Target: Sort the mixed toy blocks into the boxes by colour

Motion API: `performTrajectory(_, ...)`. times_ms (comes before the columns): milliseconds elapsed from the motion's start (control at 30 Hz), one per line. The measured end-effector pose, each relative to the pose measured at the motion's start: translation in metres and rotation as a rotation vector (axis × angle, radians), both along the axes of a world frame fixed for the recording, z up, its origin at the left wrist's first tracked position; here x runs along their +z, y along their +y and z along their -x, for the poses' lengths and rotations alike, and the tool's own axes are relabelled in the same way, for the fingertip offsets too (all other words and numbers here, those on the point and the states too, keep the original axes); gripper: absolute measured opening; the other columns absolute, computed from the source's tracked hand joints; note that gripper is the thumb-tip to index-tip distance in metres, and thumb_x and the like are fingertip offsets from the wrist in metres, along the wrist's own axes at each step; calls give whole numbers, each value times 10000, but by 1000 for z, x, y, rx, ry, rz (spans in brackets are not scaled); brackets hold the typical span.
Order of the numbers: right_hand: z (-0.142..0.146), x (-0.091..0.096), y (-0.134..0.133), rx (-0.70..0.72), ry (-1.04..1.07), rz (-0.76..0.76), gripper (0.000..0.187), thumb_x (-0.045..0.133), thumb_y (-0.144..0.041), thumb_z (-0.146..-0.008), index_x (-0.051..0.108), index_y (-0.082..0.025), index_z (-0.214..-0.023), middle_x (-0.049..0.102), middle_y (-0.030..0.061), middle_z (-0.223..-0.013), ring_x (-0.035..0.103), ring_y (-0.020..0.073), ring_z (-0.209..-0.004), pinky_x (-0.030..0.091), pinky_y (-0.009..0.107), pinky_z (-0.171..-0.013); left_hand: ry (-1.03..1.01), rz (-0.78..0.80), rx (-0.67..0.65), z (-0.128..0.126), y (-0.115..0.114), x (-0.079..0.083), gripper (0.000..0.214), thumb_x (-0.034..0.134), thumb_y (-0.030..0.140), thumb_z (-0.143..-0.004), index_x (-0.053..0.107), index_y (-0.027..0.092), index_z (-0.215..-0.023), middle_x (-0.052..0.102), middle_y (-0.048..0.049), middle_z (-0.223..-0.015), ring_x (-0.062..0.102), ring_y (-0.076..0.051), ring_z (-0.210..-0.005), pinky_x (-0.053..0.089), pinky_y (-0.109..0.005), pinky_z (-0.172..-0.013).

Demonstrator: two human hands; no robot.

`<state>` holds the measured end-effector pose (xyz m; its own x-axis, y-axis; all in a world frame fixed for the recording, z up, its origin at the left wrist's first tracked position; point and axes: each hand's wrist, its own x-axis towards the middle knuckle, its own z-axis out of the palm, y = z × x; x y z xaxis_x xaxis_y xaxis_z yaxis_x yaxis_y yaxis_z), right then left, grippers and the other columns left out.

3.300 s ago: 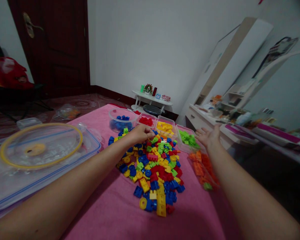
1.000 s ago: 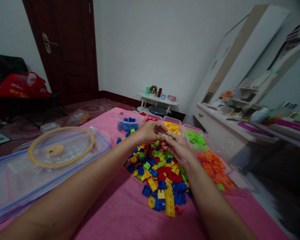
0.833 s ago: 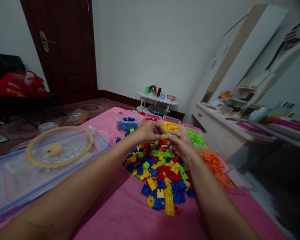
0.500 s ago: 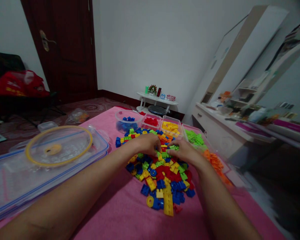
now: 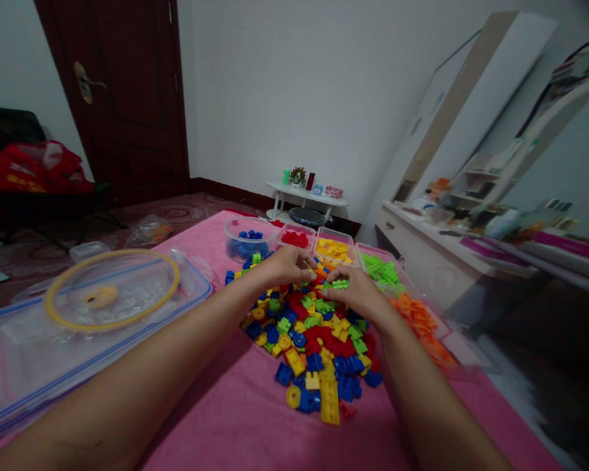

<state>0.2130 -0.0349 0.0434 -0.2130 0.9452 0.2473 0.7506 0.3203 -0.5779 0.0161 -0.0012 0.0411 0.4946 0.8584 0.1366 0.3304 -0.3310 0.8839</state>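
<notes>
A mixed pile of plastic building bricks (image 5: 319, 320) in red, yellow, blue, green and orange lies on a pink cloth. My left hand (image 5: 292, 265) hovers over the pile's far part, its fingers spread apart, with nothing visible in them. Just to its right, my right hand (image 5: 356, 291) has its thumb and fingers curled around green building bricks (image 5: 340, 284). The two hands' fingertips are close together above orange and red bricks. Beyond them are clear containers sorted by colour: blue bricks (image 5: 248, 245), red bricks (image 5: 294, 239), yellow bricks (image 5: 332, 249) and green bricks (image 5: 380, 269).
Orange bricks (image 5: 419, 320) fill another clear container at right. Clear lids with blue edges (image 5: 177, 306) lie at left, with a round yellow-rimmed lid (image 5: 173, 294) on top. A white dresser (image 5: 422, 248) stands beyond the right side, and a low white shelf (image 5: 304, 191) by the wall.
My left hand has risen slightly off the pile, and its fingers have opened. My right hand has shifted a little upward, with the green bricks still between its fingers.
</notes>
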Motion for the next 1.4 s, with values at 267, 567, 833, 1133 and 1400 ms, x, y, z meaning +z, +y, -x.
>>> performTrajectory(267, 16, 12, -14, 209, 278, 116, 568, 716, -283, -628, 602, -231, -1182, 615, 53, -1181, 604, 216, -979, 466, 373, -867, -257, 210, -22, -6, -6, 4, 609, 760, 268, -617, 520, 112, -1155, 632, -26, -726, 592, -111, -608, 501, -277, -626)
performTrajectory(567, 26, 9, -20, 105, 573, 334, 476, 722, -285, -634, 603, -176, -1082, 624, -21, -660, 555, 89, -491, 484, 202, -445, -146, 61, 107, -7, -3, -2, 698, 690, 468, -675, 483, 111, -1238, 626, -58, -811, 590, -118, -562, 491, -247, -519)
performTrajectory(833, -47, 33, 49, -400, 611, 169, 350, 713, -159, -650, 588, -145, -977, 621, -2, -604, 560, 80, -463, 501, 184, -461, -152, 29, 162, -6, -7, 5, 403, 614, 324, -760, 601, 114, -1104, 645, -99, -915, 591, -103, -574, 465, -207, -491)
performTrajectory(1133, -97, 29, 88, -521, 89, -62, 563, 763, -188, -547, 615, -114, -1085, 652, 157, -1065, 634, 251, -905, 511, 359, -753, -14, -138, 80, -10, 4, -11, 270, 599, 278, -741, 686, 125, -947, 704, -72, -899, 623, -140, -734, 468, -218, -638)
performTrajectory(1400, -24, -7, 35, -46, -52, 0, 165, 605, -218, -686, 709, -145, -792, 714, 62, -792, 652, 181, -732, 485, 271, -685, 427, -238, -11, -6, -11, -4, 216, 624, 247, -690, 724, 158, -860, 714, -31, -784, 610, -135, -672, 403, -200, -586)
